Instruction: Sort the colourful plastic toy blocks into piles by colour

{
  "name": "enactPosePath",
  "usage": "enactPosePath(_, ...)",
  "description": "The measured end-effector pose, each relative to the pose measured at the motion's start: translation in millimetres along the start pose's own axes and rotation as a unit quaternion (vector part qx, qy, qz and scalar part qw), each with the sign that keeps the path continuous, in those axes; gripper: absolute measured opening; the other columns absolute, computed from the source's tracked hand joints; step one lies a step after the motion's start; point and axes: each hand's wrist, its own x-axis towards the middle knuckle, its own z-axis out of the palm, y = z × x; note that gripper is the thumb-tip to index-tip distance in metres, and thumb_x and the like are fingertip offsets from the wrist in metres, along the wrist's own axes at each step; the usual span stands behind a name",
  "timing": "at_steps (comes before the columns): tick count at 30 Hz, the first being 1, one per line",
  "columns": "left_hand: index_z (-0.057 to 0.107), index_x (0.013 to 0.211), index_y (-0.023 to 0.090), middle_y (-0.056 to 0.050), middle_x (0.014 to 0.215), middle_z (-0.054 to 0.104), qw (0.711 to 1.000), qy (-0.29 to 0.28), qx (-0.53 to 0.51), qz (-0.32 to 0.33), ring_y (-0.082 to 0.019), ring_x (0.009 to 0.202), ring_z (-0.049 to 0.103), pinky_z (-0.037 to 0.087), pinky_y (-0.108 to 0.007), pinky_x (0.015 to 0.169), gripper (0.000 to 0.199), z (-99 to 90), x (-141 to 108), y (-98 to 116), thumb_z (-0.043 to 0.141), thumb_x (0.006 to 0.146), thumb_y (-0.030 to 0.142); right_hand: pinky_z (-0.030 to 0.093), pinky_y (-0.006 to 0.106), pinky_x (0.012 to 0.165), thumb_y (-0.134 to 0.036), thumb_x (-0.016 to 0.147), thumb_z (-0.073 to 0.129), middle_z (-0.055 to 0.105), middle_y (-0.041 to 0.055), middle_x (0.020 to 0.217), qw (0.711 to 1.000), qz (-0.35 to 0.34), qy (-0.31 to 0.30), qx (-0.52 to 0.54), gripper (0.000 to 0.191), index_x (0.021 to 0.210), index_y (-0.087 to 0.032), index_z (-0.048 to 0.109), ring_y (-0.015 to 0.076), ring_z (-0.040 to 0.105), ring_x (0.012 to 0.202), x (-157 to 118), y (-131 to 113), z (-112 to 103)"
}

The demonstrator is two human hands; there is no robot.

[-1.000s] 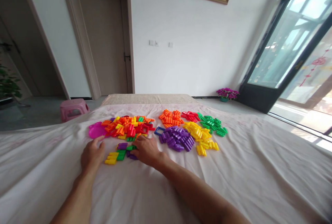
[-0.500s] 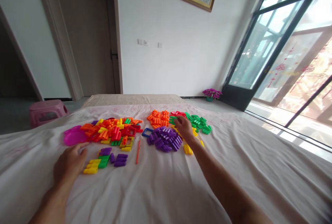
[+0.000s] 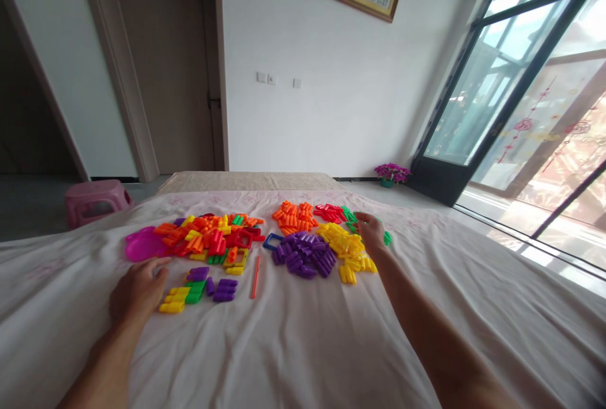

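Shifted rightward, the right hand point(image 3: 370, 230) curls its fingers at the green blocks point(image 3: 349, 215), one o'clock, any grip impossible to tell. Fingers loosely parted, the left hand point(image 3: 137, 289) rests by the pink plate point(image 3: 142, 245), ten o'clock, probably for support.

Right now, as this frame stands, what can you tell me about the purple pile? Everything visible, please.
The purple pile is a low, loose heap of short, rounded, tube-like pieces, glossy like plastic. Many lie on their sides, some lined up side by side in ribbed groups; whether those are joined is unclear. It rests on the pale cloth, nearer the wearer than the orange pile. The yellow pile meets its right side, and a blue frame lies at its left edge. Neither hand touches it.
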Motion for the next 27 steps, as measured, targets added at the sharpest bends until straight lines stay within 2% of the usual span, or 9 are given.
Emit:
enactPosePath(2, 0.073, 0.113, 0.02, -0.016, 0.126, 0.065, 1.0, -0.003, -0.01, 0.009, -0.038, 0.106, 0.063, 0.049, -0.049, 0.084, 0.042, -2.8, -2, 3, 0.045, 0.087, 0.038, 0.055, 0.023, 0.064, -0.017, 0.077, 0.051, 0.073, 0.0113, 0.106, 0.996, -0.039, -0.063, 0.048, 0.038, 0.11, -0.011, 0.069, 0.015, 0.071, 0.076, -24, -17, 27)
enactPosePath(4, 0.073, 0.114, 0.019, -0.017, 0.129, 0.064, 1.0, -0.007, -0.016, 0.011, -0.037, 0.111, 0.062, 0.049, -0.047, 0.088, 0.044, -6.6, -4, 7, 0.043, 0.088, 0.038, 0.056, 0.026, 0.067, -0.019, 0.077, 0.054, 0.075, 0.0087, 0.101, 0.98, -0.102, -0.16, 0.061, 0.033, 0.104, -0.014, 0.071, 0.0162, 0.07, 0.077, -58, -38, 56)
enactPosePath(8, 0.072, 0.115, 0.021, -0.015, 0.132, 0.063, 1.0, -0.017, -0.005, -0.003, -0.035, 0.115, 0.061, 0.048, -0.047, 0.093, 0.045, -12.7, -7, 14, 0.041, 0.088, 0.038, 0.054, 0.028, 0.077, -0.021, 0.084, 0.059, 0.075, 0.0045, 0.095, 0.897, -0.249, -0.364, 0.029, 0.026, 0.104, -0.018, 0.074, 0.0167, 0.069, 0.083, -145, -78, 97)
enactPosePath(10, 0.073, 0.114, 0.022, -0.015, 0.132, 0.063, 1.0, -0.016, -0.002, -0.009, -0.035, 0.115, 0.062, 0.048, -0.047, 0.094, 0.044, -13.9, -8, 16, 0.042, 0.087, 0.037, 0.052, 0.027, 0.076, -0.028, 0.088, 0.062, 0.073, 0.0054, 0.101, 0.86, -0.3, -0.413, -0.008, 0.024, 0.107, -0.02, 0.073, 0.0159, 0.068, 0.082, -184, -92, 109)
enactPosePath(14, 0.073, 0.114, 0.023, -0.014, 0.132, 0.064, 1.0, -0.013, -0.003, -0.009, -0.035, 0.115, 0.062, 0.049, -0.047, 0.093, 0.043, -13.7, -8, 16, 0.042, 0.087, 0.037, 0.05, 0.032, 0.082, -0.044, 0.084, 0.07, 0.07, 0.0074, 0.112, 0.809, -0.38, -0.423, -0.15, 0.039, 0.117, -0.025, 0.068, 0.0226, 0.065, 0.096, -230, -107, 123)
enactPosePath(16, 0.073, 0.113, 0.023, -0.014, 0.132, 0.064, 1.0, -0.013, -0.001, -0.009, -0.035, 0.115, 0.062, 0.049, -0.047, 0.092, 0.043, -13.6, -8, 16, 0.042, 0.087, 0.036, 0.048, 0.035, 0.086, -0.043, 0.083, 0.071, 0.07, 0.008, 0.109, 0.79, -0.404, -0.416, -0.2, 0.038, 0.116, -0.024, 0.067, 0.0256, 0.063, 0.102, -239, -108, 129)
enactPosePath(18, 0.073, 0.112, 0.023, -0.014, 0.131, 0.064, 1.0, -0.011, 0.0, -0.007, -0.036, 0.114, 0.062, 0.049, -0.048, 0.091, 0.043, -13.9, -8, 17, 0.042, 0.087, 0.037, 0.047, 0.034, 0.087, -0.039, 0.084, 0.069, 0.07, 0.0077, 0.107, 0.789, -0.406, -0.409, -0.212, 0.033, 0.112, -0.023, 0.068, 0.025, 0.062, 0.102, -241, -105, 133)
enactPosePath(22, 0.073, 0.115, 0.023, -0.014, 0.134, 0.062, 1.0, -0.021, 0.0, -0.013, -0.036, 0.115, 0.061, 0.048, -0.048, 0.094, 0.044, -13.8, -7, 17, 0.041, 0.088, 0.038, 0.045, 0.03, 0.088, -0.035, 0.083, 0.069, 0.07, 0.0056, 0.109, 0.815, -0.391, -0.385, -0.187, 0.035, 0.117, -0.025, 0.067, 0.022, 0.061, 0.103, -228, -103, 129)
enactPosePath(27, 0.072, 0.116, 0.024, -0.012, 0.135, 0.062, 1.0, -0.022, 0.004, -0.018, -0.033, 0.118, 0.06, 0.047, -0.046, 0.097, 0.044, -11.4, -6, 16, 0.04, 0.088, 0.038, 0.043, 0.028, 0.082, -0.035, 0.089, 0.062, 0.068, 0.0049, 0.108, 0.855, -0.343, -0.301, -0.247, 0.03, 0.117, -0.026, 0.068, 0.0205, 0.061, 0.101, -181, -111, 101)
